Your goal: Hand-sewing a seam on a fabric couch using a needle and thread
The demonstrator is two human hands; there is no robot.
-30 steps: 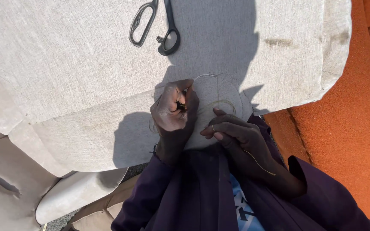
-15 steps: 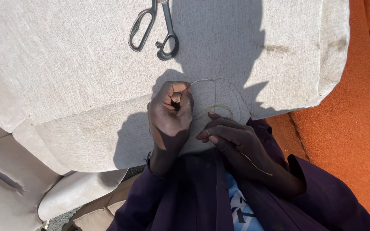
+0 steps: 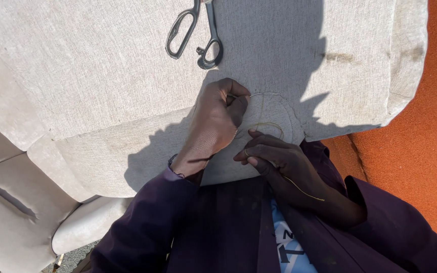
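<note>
at six o'clock on beige cushion [image 3: 127,86], mid-stitch: left hand [image 3: 213,124] clenched on curved needle [image 3: 265,94], right hand [image 3: 279,162] pinching yellow thread [image 3: 266,125]; needs pulling taut; scissors [image 3: 195,33] at twelve.

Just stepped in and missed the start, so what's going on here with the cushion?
A person in a dark purple jacket is hand-sewing a beige fabric cushion. The left hand pinches a thin curved needle at the fabric, while the right hand rests on the cushion's edge beside a yellowish thread looping between them. Black metal scissors lie untouched farther up the cushion.
</note>
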